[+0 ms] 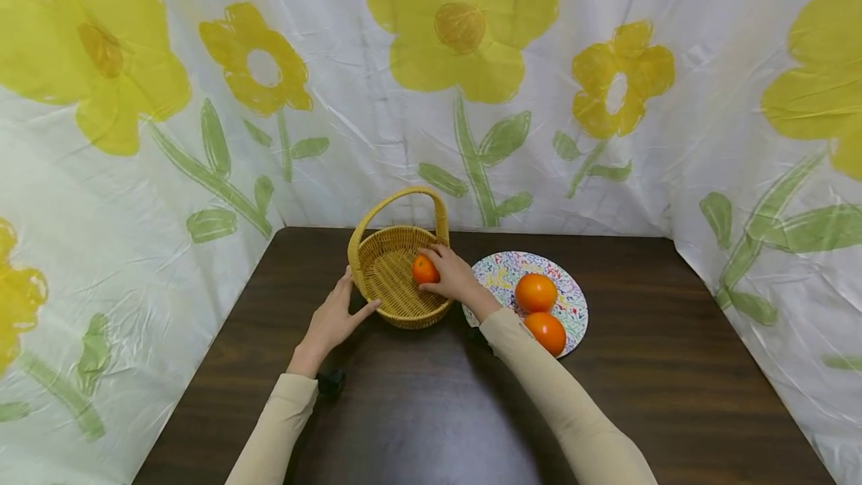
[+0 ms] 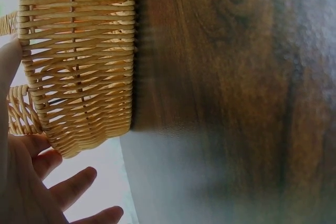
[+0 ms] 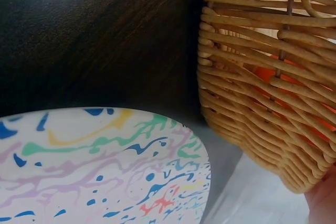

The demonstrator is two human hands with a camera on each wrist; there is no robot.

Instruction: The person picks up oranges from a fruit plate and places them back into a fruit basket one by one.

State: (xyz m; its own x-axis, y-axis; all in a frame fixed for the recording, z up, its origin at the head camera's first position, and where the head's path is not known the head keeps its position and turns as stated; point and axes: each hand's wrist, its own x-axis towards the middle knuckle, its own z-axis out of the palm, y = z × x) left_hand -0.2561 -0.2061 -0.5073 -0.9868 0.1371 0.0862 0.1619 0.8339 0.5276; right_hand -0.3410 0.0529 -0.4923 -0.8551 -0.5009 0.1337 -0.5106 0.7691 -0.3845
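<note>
A round wicker basket point(image 1: 411, 322) with a tall arched handle stands on the dark table. My left hand point(image 1: 330, 324) rests against its left side, thumb at the front rim and fingers spread and fairly straight along the wall point(image 2: 79, 61). My right hand point(image 1: 453, 274) reaches over the right rim and pinches an orange point(image 1: 424, 269) inside the basket. Through the weave in the right wrist view, orange colour shows behind the wicker point(image 3: 241, 108). To the right, two more oranges, a rear one point(image 1: 536, 293) and a front one point(image 1: 545, 333), lie on a speckled plate point(image 1: 494, 272).
The right forearm point(image 1: 539, 373) passes over the plate's left front part. Dark wood table point(image 1: 646, 335) extends to both sides. A white curtain with yellow flowers point(image 1: 350, 133) hangs behind the table and along both sides.
</note>
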